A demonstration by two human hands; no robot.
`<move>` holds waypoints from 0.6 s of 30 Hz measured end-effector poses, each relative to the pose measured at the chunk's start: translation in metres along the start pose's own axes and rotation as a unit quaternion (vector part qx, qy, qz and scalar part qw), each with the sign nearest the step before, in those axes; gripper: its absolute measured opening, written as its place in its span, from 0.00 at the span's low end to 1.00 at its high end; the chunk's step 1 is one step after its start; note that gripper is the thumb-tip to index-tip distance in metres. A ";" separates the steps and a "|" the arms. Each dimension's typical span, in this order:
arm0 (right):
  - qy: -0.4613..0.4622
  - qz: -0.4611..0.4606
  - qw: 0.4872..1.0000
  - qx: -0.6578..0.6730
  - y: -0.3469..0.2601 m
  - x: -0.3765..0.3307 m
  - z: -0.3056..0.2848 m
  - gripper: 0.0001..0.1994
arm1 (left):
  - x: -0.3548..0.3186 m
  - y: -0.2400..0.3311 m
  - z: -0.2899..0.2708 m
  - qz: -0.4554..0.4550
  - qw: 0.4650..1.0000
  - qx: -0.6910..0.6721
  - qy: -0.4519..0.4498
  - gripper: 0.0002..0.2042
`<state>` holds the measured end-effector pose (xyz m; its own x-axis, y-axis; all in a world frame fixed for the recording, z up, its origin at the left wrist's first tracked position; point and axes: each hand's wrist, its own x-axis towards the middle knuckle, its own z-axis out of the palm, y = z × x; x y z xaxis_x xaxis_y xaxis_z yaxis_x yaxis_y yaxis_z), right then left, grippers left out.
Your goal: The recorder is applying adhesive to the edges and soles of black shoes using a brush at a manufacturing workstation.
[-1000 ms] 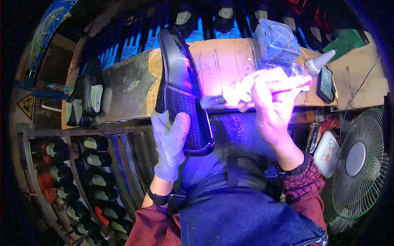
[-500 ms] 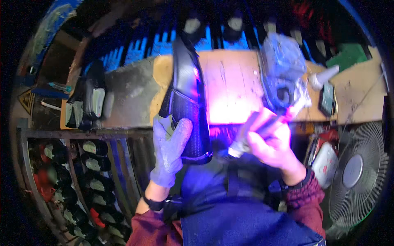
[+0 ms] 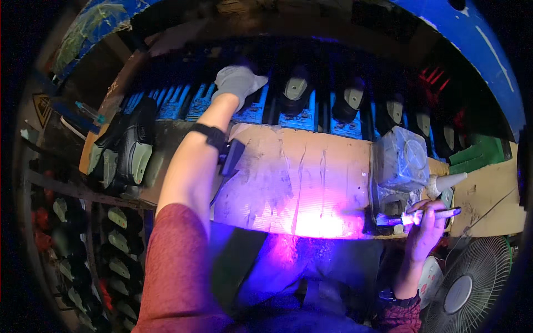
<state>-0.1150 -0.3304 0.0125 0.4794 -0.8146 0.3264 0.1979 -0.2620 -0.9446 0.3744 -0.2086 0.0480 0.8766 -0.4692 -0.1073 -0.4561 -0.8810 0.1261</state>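
Brush (image 3: 410,218) at the counter's (image 3: 261,177) right front edge, grasped in the right fingers (image 3: 427,223); best held level, bristles (image 3: 387,220) off the counter. Left hand (image 3: 237,83) at the blue rack (image 3: 251,114): cannot tell its hold.

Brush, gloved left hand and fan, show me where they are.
Brush (image 3: 409,218), head view: pale section behind the bristles.
Gloved left hand (image 3: 236,84), head view: back of the hand.
Fan (image 3: 458,294), head view: central hub.

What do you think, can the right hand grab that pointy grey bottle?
Probably, yes: the bottle is just beyond the right hand, nothing tall between, though the brush it holds might get in the way.
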 end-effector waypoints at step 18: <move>0.039 0.061 0.995 -0.073 0.003 -0.005 -0.015 0.06 | -0.149 -0.259 -0.002 -0.121 0.962 0.159 0.188 0.40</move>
<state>-0.1302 -0.3348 0.0078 0.4239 -0.8809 0.2105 0.0135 -0.2262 -0.9740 0.3627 0.0895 0.0332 0.9291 -0.2459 0.2762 -0.2040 -0.9638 -0.1719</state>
